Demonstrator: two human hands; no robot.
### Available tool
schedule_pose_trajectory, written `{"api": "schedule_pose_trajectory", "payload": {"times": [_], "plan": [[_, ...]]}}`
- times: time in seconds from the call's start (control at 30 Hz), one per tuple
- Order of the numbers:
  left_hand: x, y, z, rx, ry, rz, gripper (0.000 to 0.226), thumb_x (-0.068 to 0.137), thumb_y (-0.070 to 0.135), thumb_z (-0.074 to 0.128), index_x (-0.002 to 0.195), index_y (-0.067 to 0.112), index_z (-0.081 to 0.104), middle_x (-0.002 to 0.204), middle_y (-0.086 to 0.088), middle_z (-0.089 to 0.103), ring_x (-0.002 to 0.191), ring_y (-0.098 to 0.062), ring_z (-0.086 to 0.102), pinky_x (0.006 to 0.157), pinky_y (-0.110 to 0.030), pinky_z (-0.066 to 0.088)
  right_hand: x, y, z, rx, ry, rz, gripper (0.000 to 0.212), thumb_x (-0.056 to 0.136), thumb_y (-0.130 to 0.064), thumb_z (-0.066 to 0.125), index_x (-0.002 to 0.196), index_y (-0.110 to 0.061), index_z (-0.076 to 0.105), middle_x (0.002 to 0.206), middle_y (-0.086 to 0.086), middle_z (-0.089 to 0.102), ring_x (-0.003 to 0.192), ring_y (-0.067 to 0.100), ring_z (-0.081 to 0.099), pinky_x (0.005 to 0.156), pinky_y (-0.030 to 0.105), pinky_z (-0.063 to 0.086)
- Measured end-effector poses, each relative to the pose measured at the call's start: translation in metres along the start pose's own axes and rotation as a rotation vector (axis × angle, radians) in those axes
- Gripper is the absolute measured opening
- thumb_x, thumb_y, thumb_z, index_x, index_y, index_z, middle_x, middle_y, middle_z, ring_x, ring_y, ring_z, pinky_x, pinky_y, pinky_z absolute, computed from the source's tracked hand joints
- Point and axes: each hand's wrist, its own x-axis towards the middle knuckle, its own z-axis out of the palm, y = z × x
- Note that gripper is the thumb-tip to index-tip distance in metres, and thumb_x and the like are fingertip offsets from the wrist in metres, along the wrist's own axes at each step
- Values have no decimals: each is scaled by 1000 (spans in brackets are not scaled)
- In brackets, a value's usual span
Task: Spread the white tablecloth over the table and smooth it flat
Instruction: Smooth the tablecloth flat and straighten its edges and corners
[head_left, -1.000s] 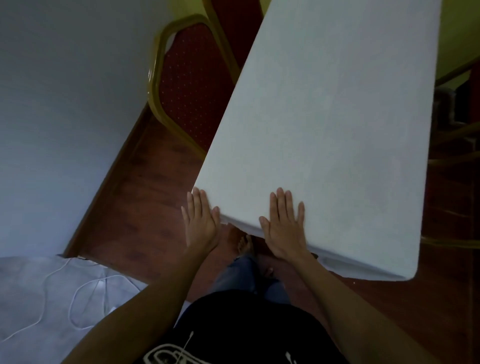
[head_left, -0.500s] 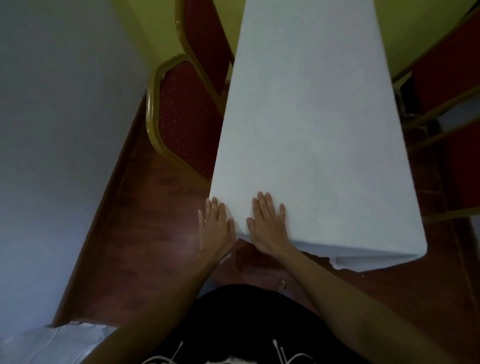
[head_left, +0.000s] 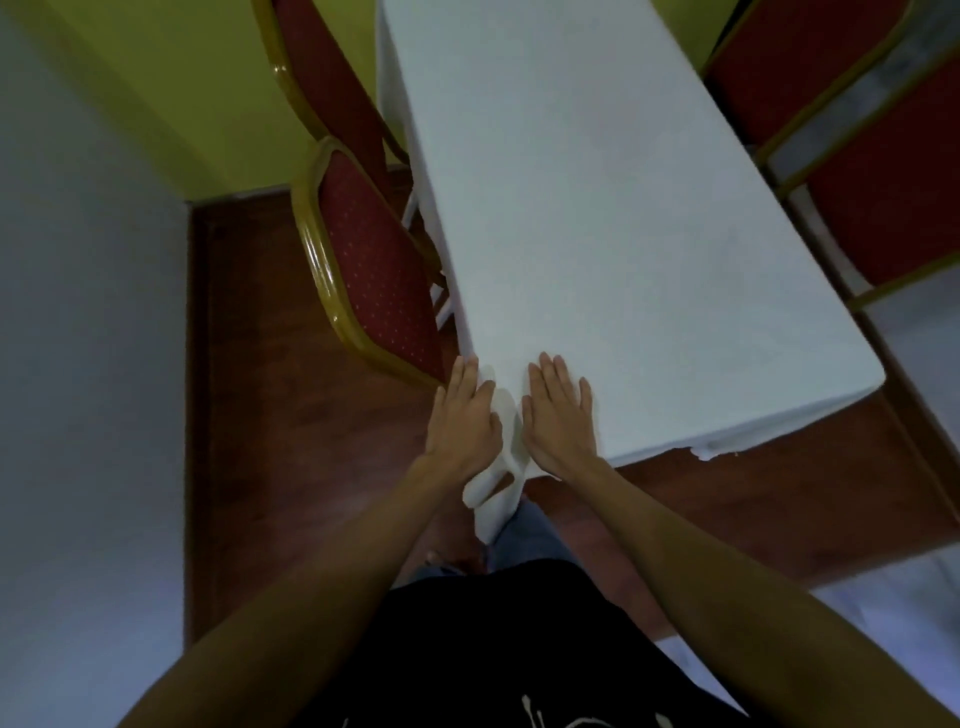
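The tablecloth (head_left: 597, 208) is laid over the table, covering the whole top, with its edges draped down the sides. At the near left corner the fabric is bunched into a hanging fold (head_left: 493, 493). The left hand (head_left: 462, 421) is placed flat, fingers extended, against the left side of that corner. The right hand (head_left: 561, 415) is pressed flat, palm down, on the cloth just beside it. A red chair (head_left: 379, 270) stands at the left.
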Motion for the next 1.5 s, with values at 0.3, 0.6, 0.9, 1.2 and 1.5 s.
{"api": "schedule_pose_trajectory", "payload": {"times": [0.3,0.6,0.9,1.2,1.5], "plan": [[72,-10,-45,36,-90,97,50,97,20,47,145,11,39,165,-10,9,153,-25,3,118,-54,24,69,-9,-8,114,112,166,54,107,-29,25,157,-10,20,167,5,10,155,21,-1,123,49,-1],[186,-20,-101,86,-134,208,51,96,17,49,147,11,41,163,-12,16,153,-27,7,119,-50,22,159,-13,-22,186,189,283,54,107,-32,25,157,-11,22,167,6,13,155,22,2,124,49,1],[288,-1,-110,142,-272,326,50,98,20,47,148,16,38,164,-8,14,153,-23,4,119,-53,23,199,5,-49,212,255,412,62,102,-37,11,155,-9,26,166,8,18,154,24,7,123,49,5],[432,38,-117,248,-261,482,46,99,19,44,145,14,42,163,-8,19,153,-25,4,120,-53,16,276,39,-79,187,333,556,69,99,-41,4,155,-10,30,165,7,20,154,23,8,123,48,4],[548,76,-48,247,-134,367,57,104,40,13,157,18,9,166,-5,-2,153,-24,-8,121,-57,-2,384,89,-93,124,385,600,58,104,-34,14,155,-9,27,165,8,18,154,23,5,125,50,5]]}}
